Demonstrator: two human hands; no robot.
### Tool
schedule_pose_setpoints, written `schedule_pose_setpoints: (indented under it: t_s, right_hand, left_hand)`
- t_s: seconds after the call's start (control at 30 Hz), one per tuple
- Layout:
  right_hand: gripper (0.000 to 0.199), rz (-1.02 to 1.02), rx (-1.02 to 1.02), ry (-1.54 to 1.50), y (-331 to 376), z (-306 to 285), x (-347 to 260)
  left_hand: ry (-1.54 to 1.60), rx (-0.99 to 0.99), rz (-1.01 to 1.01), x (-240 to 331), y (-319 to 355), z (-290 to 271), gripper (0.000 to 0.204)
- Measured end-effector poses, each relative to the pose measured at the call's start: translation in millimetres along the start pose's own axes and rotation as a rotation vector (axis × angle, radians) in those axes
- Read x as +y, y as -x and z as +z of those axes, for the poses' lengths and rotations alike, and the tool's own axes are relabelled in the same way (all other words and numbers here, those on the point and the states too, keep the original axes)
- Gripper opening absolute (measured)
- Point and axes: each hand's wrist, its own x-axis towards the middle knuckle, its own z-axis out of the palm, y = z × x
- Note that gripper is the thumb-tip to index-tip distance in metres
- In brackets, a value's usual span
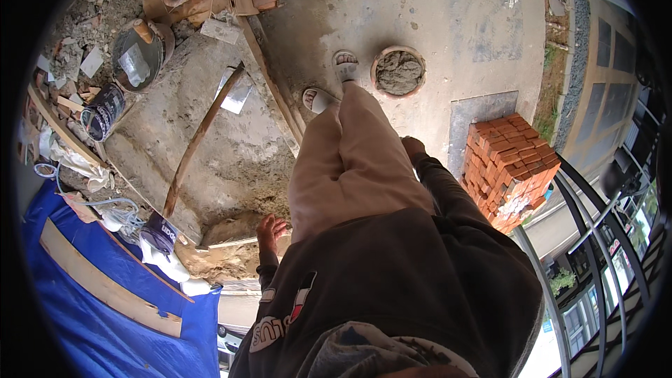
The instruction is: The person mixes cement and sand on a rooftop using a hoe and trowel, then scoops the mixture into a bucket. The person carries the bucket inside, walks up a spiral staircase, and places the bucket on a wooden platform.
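Note:
I stand on a concrete floor [448,14] in light trousers and sandals. My left hand [270,231] hangs at my side with fingers loosely apart and nothing in it, just above the near edge of a grey mortar heap [217,147]. My right hand [413,147] hangs by my right thigh, seen from behind, its fingers hidden. A round pan of mortar [397,71] sits just right of my feet. A stack of red bricks [509,168] stands to my right.
A long wooden tool handle [199,140] lies across the heap. A blue tarp [84,301] with a plank [105,283] lies lower left. A metal pan [138,57], a dark bucket [103,112] and rubble lie at the left. A curved railing [581,238] runs at the right.

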Motion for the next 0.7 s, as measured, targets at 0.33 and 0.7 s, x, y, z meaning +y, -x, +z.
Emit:
schedule_pose_setpoints:
  t_s: [0.33, 0.7]
  right_hand:
    - [0.023, -0.042, 0.253, 0.143, -115, -40, -19]
    - [0.037, -0.072, 0.287, 0.505, -185, -39, 25]
  left_hand:
    - [0.011, 0.117, -0.026, -14, -1, 11, 0.041]
    - [0.001, 0.160, -0.184, -48, 8, 37, 0.041]
